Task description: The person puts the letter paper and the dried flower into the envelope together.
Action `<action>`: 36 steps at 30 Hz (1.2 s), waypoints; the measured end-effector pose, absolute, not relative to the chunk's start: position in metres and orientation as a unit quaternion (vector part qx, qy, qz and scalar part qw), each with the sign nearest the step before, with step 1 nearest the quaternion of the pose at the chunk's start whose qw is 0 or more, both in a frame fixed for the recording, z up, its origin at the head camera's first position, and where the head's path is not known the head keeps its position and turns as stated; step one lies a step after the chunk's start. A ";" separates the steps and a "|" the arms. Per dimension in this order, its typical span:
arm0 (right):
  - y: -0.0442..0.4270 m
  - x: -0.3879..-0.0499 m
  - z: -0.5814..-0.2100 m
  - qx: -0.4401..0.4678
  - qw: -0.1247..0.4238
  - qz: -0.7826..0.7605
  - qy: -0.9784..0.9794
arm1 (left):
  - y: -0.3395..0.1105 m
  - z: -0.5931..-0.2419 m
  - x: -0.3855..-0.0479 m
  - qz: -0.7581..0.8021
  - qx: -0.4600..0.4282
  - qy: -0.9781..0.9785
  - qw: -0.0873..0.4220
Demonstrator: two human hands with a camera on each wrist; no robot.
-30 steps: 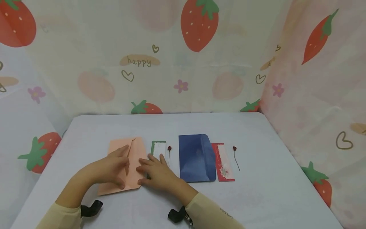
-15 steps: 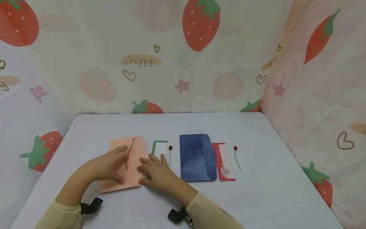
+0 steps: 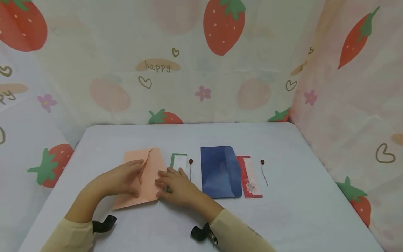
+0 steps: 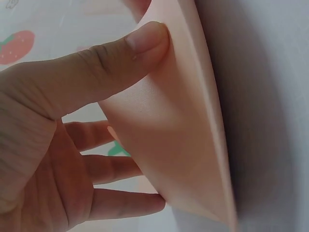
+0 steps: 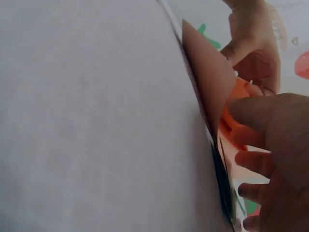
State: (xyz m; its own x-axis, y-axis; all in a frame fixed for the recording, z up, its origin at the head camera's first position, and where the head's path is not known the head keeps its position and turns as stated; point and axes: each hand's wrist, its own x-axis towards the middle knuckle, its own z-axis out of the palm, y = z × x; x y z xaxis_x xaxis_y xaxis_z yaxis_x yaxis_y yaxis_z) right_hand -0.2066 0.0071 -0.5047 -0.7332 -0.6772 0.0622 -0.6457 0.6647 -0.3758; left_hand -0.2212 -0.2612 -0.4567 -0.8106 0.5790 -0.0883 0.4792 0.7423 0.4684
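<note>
A peach paper envelope [image 3: 151, 175] lies at the left of the table, an edge standing up along its middle. Over its left part is my left hand [image 3: 121, 178], fingertips by that raised edge; the left wrist view shows the thumb [image 4: 148, 39] on the bulging paper [image 4: 164, 125] and the other fingers extended. My right hand [image 3: 181, 187] has its fingertips at the envelope's right side and partly covers a green-edged white card [image 3: 180, 161]. In the right wrist view, orange paper [image 5: 237, 104] shows between the two hands.
A blue envelope [image 3: 217, 175] lies right of my right hand, beside a red and white card [image 3: 250, 178] with a flower. One small dried rose [image 3: 190, 161] lies by the green-edged card, another [image 3: 262, 162] farther right. Patterned cloth [image 3: 126, 42] hangs behind the table.
The head view has shifted slightly, moving the whole scene a little right. Both hands remain at the peach envelope, whose lower left edge looks slightly more raised.
</note>
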 end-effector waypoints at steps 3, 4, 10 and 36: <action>0.009 -0.208 -0.495 -0.358 0.024 -0.208 0.910 | -0.260 -0.459 -0.221 0.221 0.275 0.928 0.119; 0.009 -0.208 -0.490 -0.355 0.019 -0.213 0.910 | -0.260 -0.459 -0.221 0.219 0.273 0.929 0.121; 0.011 -0.209 -0.475 -0.306 -0.013 -0.198 0.931 | -0.260 -0.456 -0.221 0.201 0.272 0.933 0.121; 0.021 -0.217 -0.483 -0.056 0.017 -0.120 0.991 | -0.253 -0.457 -0.223 0.195 0.278 0.933 0.120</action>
State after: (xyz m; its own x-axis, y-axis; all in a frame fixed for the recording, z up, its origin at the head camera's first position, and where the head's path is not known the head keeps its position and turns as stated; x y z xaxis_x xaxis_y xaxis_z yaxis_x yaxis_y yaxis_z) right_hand -0.2171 0.0211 -0.4834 -0.9931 -0.1159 -0.0191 -0.1079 0.9646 -0.2405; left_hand -0.2232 -0.2528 -0.4566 -0.8172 0.5647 -0.1151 0.4713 0.7697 0.4306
